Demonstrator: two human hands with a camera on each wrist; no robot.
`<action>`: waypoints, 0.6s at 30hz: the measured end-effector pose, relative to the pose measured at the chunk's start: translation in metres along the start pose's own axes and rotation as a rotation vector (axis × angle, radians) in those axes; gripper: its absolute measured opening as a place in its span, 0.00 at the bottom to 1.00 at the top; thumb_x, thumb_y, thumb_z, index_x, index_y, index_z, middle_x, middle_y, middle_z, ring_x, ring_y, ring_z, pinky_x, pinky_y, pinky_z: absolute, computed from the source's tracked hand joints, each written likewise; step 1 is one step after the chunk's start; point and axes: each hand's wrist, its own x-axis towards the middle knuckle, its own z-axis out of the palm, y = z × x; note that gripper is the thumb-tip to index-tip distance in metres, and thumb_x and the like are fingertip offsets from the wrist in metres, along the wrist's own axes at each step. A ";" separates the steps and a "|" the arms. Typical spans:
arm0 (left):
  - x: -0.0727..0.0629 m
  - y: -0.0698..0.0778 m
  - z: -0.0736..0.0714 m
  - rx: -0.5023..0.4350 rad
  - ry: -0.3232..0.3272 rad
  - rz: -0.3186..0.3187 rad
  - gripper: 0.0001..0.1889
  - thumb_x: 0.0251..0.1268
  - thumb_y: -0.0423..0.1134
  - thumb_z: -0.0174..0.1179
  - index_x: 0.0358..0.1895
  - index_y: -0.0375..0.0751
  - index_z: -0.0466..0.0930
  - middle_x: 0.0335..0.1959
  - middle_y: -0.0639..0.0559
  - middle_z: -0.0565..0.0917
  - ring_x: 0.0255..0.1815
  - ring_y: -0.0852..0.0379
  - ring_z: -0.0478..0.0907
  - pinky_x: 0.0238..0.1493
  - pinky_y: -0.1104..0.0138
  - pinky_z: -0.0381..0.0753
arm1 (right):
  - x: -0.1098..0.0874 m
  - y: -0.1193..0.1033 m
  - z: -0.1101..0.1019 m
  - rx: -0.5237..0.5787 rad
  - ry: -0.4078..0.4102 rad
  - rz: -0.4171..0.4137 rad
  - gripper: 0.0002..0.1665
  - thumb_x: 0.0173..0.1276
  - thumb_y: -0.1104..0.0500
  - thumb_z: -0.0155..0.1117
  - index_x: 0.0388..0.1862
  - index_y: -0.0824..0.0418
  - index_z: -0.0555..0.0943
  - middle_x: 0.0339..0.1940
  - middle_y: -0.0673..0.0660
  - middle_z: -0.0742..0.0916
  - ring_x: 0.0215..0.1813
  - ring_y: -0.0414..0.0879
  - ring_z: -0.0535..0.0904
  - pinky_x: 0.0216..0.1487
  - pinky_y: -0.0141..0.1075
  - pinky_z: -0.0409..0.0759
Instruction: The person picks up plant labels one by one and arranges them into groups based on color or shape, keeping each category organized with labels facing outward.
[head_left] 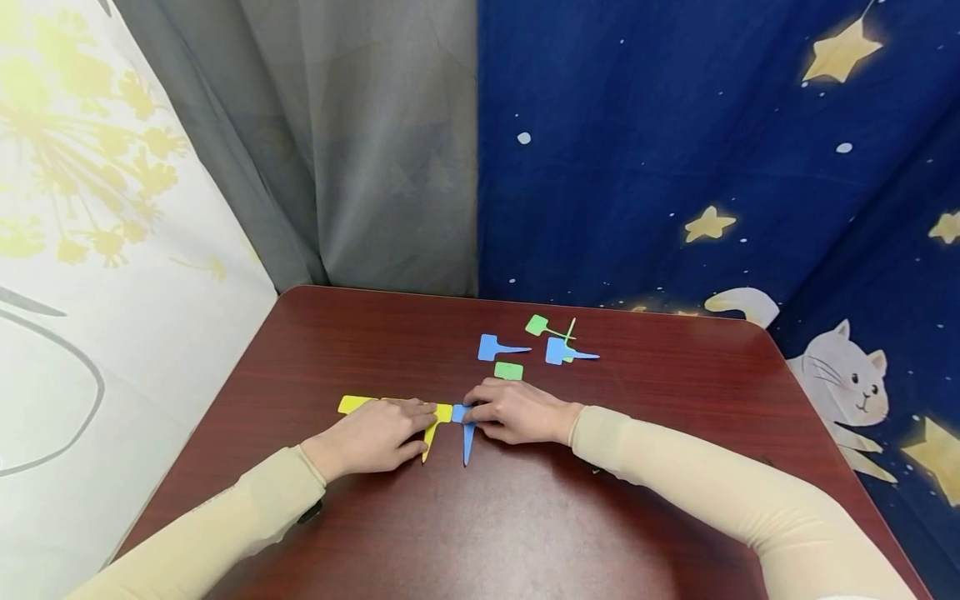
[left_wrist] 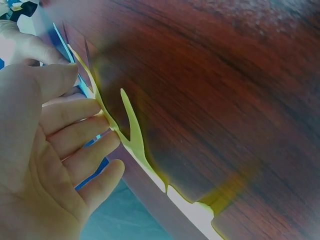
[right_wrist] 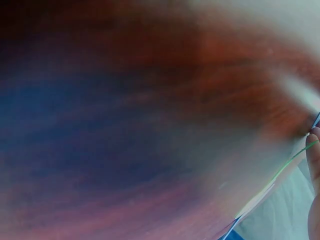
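Yellow T-shaped plant labels (head_left: 444, 413) lie in a row on the table, the nearest stem pointing toward me. My left hand (head_left: 380, 435) rests over this row, its fingers slightly bent in the left wrist view, with fingertips right at the yellow labels. A blue plant label (head_left: 468, 446) lies beside the row's right end, its head close against the last yellow one. My right hand (head_left: 522, 412) touches the blue label's head with its fingertips, covering part of it. In the right wrist view only a few fingers (right_wrist: 314, 160) show at the edge.
Beyond the right hand are two more blue labels (head_left: 488, 347) and several green labels (head_left: 537, 325), some overlapping. A green label head (head_left: 508, 371) lies just behind the right hand. Curtains (head_left: 397, 167) hang behind the far edge of the dark red-brown table (head_left: 360, 333).
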 end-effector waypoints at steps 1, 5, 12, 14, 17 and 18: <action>0.000 0.000 0.000 0.002 0.002 0.002 0.24 0.72 0.51 0.61 0.64 0.40 0.81 0.66 0.46 0.78 0.65 0.48 0.77 0.61 0.53 0.78 | 0.000 0.000 0.000 -0.005 0.000 -0.001 0.14 0.71 0.57 0.67 0.54 0.52 0.87 0.55 0.52 0.84 0.51 0.41 0.75 0.52 0.30 0.77; -0.001 -0.001 0.001 0.016 0.012 0.011 0.24 0.71 0.50 0.61 0.64 0.40 0.81 0.65 0.46 0.79 0.64 0.48 0.77 0.60 0.53 0.79 | 0.001 -0.001 0.000 -0.021 -0.001 -0.007 0.14 0.71 0.57 0.67 0.54 0.52 0.87 0.55 0.52 0.83 0.50 0.42 0.75 0.51 0.30 0.78; 0.000 -0.002 0.002 0.026 0.058 0.039 0.22 0.71 0.47 0.62 0.61 0.40 0.82 0.64 0.46 0.80 0.62 0.48 0.79 0.59 0.54 0.80 | 0.001 -0.001 0.001 -0.042 0.005 -0.011 0.15 0.71 0.57 0.67 0.55 0.51 0.87 0.54 0.51 0.83 0.50 0.41 0.76 0.50 0.29 0.78; -0.001 -0.003 0.001 -0.002 0.074 0.040 0.21 0.71 0.47 0.61 0.61 0.40 0.83 0.64 0.45 0.80 0.63 0.49 0.78 0.59 0.54 0.80 | 0.001 -0.001 0.000 -0.046 0.019 -0.014 0.15 0.71 0.56 0.66 0.55 0.51 0.87 0.54 0.50 0.83 0.49 0.40 0.76 0.49 0.29 0.78; -0.001 -0.005 -0.001 -0.046 0.110 0.035 0.19 0.71 0.46 0.61 0.60 0.41 0.83 0.64 0.45 0.80 0.64 0.50 0.78 0.59 0.54 0.80 | 0.003 0.002 -0.004 -0.052 0.068 -0.008 0.14 0.72 0.54 0.65 0.54 0.51 0.87 0.51 0.48 0.84 0.48 0.39 0.77 0.47 0.29 0.79; -0.001 -0.005 -0.003 -0.056 0.123 0.031 0.19 0.71 0.46 0.61 0.60 0.41 0.83 0.64 0.45 0.80 0.64 0.50 0.77 0.58 0.55 0.80 | 0.004 0.003 -0.006 -0.052 0.090 0.001 0.14 0.72 0.53 0.65 0.54 0.52 0.87 0.49 0.48 0.84 0.47 0.39 0.77 0.46 0.29 0.80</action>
